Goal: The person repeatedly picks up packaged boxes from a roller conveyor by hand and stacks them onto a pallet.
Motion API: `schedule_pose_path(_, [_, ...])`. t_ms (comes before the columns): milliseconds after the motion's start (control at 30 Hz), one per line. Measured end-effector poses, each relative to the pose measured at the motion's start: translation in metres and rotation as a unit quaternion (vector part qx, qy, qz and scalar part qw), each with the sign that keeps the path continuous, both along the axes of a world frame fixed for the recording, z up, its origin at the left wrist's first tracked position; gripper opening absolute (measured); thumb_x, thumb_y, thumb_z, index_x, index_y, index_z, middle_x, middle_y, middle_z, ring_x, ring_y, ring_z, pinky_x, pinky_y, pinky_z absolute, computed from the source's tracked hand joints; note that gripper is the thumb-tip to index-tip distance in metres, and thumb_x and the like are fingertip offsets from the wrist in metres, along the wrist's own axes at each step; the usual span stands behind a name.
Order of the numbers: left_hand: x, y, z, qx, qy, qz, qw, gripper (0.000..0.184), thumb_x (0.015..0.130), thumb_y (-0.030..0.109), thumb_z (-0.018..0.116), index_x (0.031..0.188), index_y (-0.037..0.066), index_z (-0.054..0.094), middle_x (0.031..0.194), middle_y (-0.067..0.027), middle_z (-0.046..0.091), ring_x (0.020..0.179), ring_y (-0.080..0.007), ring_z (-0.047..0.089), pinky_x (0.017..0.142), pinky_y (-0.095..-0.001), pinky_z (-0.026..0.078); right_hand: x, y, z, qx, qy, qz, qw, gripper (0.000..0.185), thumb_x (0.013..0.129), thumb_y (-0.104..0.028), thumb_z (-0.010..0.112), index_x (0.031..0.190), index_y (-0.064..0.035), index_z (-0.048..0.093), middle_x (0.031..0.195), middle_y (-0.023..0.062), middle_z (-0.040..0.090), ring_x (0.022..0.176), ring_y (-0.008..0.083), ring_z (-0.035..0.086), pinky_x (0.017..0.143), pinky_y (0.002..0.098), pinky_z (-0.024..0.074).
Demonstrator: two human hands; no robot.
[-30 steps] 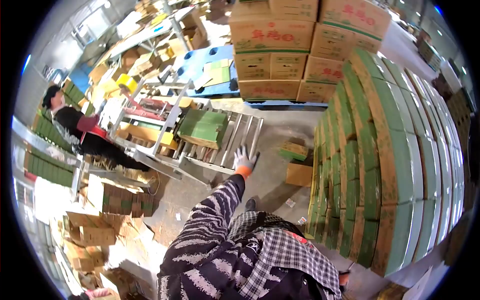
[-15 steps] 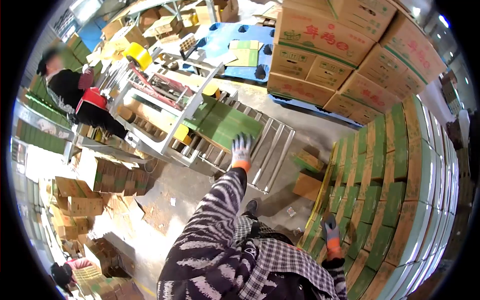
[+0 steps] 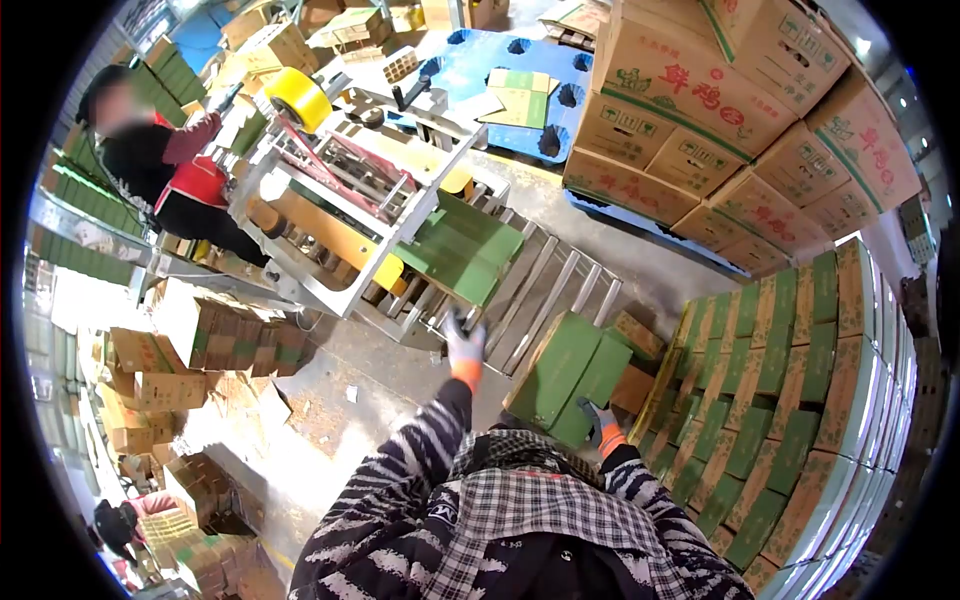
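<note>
A green carton (image 3: 565, 370) with a seam along its top is in front of my body, overlapping the end of the roller conveyor (image 3: 560, 285). My right hand (image 3: 602, 425), in a grey and orange glove, grips its near right corner; what supports the carton underneath is hidden. My left hand (image 3: 465, 348), gloved the same way, is open with fingers apart beside the conveyor's near edge. Just beyond those fingers, another green carton (image 3: 460, 248) lies on the rollers, coming out from under the frame of a taping machine (image 3: 340, 220).
To my right rises a tall stack of green and brown cartons (image 3: 740, 390). Large brown cartons (image 3: 690, 100) are piled on a blue pallet behind the conveyor. A co-worker (image 3: 150, 170) stands beyond the machine. Flattened cardboard (image 3: 240, 410) and boxes lie on the left floor.
My right hand has moved from beside the stack to a green carton now in front of me. My left hand has come off the carton on the conveyor and drawn back toward me.
</note>
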State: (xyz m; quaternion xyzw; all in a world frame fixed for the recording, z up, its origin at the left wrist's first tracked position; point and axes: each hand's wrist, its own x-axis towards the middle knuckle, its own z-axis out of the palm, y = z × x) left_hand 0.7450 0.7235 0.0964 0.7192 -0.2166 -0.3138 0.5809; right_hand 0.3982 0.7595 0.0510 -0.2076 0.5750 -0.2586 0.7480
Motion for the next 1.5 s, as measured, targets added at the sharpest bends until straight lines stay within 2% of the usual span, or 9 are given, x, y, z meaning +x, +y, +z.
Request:
schedule_pose_path(167, [0.032, -0.061, 0.061, 0.111, 0.217, -0.095, 0.965, 0.064, 0.085, 0.045, 0.060, 0.131, 0.003, 0.046, 0.127, -0.0107, 0.052, 0.116, -0.0225, 0.047, 0.093, -0.0378, 0.040, 0.011, -0.019, 0.093, -0.055, 0.064, -0.065, 0.994, 0.035, 0.088, -0.004, 0.053, 0.121, 0.0060, 0.049, 0.108, 0.0139, 0.062, 0.094, 0.0258, 0.063, 0.080, 0.0370, 0.0541])
schedule_pose_path(233, [0.034, -0.089, 0.006, -0.017, 0.504, -0.015, 0.864, 0.054, 0.086, 0.038, 0.060, 0.125, 0.002, 0.052, 0.122, -0.0068, 0.056, 0.109, -0.0201, 0.052, 0.086, -0.0359, 0.043, 0.012, -0.030, 0.121, -0.048, 0.028, -0.151, 0.987, 0.029, 0.085, 0.004, 0.053, 0.114, 0.0085, 0.051, 0.103, 0.0177, 0.063, 0.082, 0.0280, 0.065, 0.072, 0.0371, 0.0564])
schedule_pose_path(333, [0.023, -0.077, -0.010, -0.081, 0.444, 0.038, 0.892, 0.041, 0.084, 0.025, 0.065, 0.114, -0.002, 0.058, 0.110, -0.0089, 0.063, 0.099, -0.0209, 0.060, 0.081, -0.0340, 0.048, -0.021, -0.042, 0.110, -0.117, 0.127, -0.100, 0.980, 0.092, 0.063, -0.007, 0.083, 0.135, 0.0061, 0.028, 0.105, 0.0194, 0.059, 0.080, 0.0222, 0.061, 0.068, 0.0318, 0.0528])
schedule_pose_path(567, [0.003, 0.042, 0.047, -0.011, 0.342, 0.107, 0.934, 0.046, 0.086, 0.024, 0.061, 0.118, -0.007, 0.049, 0.118, -0.0173, 0.055, 0.102, -0.0272, 0.059, 0.092, -0.0353, 0.045, -0.068, -0.075, 0.120, -0.273, 0.330, -0.112, 0.897, 0.089, 0.056, 0.001, 0.084, 0.131, 0.0065, 0.036, 0.112, 0.0160, 0.056, 0.088, 0.0188, 0.059, 0.073, 0.0306, 0.0533])
schedule_pose_path(667, [0.012, 0.107, 0.036, -0.040, 0.376, 0.094, 0.921, 0.050, 0.091, 0.032, 0.052, 0.133, 0.013, 0.031, 0.118, -0.0223, 0.054, 0.105, -0.0308, 0.056, 0.093, -0.0395, 0.043, -0.079, -0.104, 0.136, -0.341, 0.335, -0.059, 0.876, 0.092, 0.057, 0.001, 0.083, 0.134, 0.0046, 0.033, 0.116, 0.0159, 0.054, 0.093, 0.0187, 0.057, 0.076, 0.0302, 0.0530])
schedule_pose_path(900, [0.003, 0.175, 0.057, -0.090, 0.316, 0.229, 0.916, 0.080, 0.077, 0.005, 0.070, 0.140, 0.014, 0.022, 0.105, -0.0123, 0.061, 0.095, -0.0229, 0.061, 0.084, -0.0364, 0.050, -0.018, -0.215, 0.195, -0.287, 0.102, 0.022, 0.952, 0.083, 0.063, 0.007, 0.075, 0.136, -0.0020, 0.036, 0.118, 0.0144, 0.052, 0.094, 0.0203, 0.058, 0.078, 0.0299, 0.0534])
schedule_pose_path(1100, [0.009, 0.183, 0.036, -0.149, 0.313, 0.239, 0.907, 0.083, 0.079, 0.004, 0.069, 0.143, 0.016, 0.018, 0.105, -0.0126, 0.060, 0.095, -0.0226, 0.061, 0.086, -0.0378, 0.050, 0.087, -0.315, 0.216, -0.543, 0.310, 0.194, 0.756, 0.084, 0.051, -0.026, 0.089, 0.122, -0.0011, 0.051, 0.121, 0.0134, 0.055, 0.107, 0.0233, 0.054, 0.092, 0.0332, 0.0438])
schedule_pose_path(1267, [0.010, 0.159, 0.041, -0.160, 0.290, 0.274, 0.903, 0.083, 0.079, 0.003, 0.068, 0.143, 0.017, 0.018, 0.104, -0.0110, 0.059, 0.093, -0.0239, 0.061, 0.085, -0.0382, 0.051, 0.168, -0.394, 0.213, -0.522, 0.311, 0.241, 0.757, 0.087, 0.051, -0.032, 0.088, 0.123, -0.0007, 0.052, 0.122, 0.0153, 0.055, 0.111, 0.0250, 0.054, 0.093, 0.0332, 0.0436])
schedule_pose_path(1500, [0.015, 0.127, 0.026, -0.155, 0.270, 0.284, 0.907, 0.072, 0.080, 0.006, 0.068, 0.139, 0.015, 0.026, 0.104, -0.0090, 0.058, 0.094, -0.0219, 0.060, 0.083, -0.0362, 0.050, 0.229, -0.474, 0.174, -0.469, 0.218, 0.307, 0.799, 0.064, 0.063, -0.014, 0.083, 0.120, 0.0004, 0.057, 0.101, 0.0083, 0.065, 0.073, 0.0130, 0.062, 0.062, 0.0292, 0.0534])
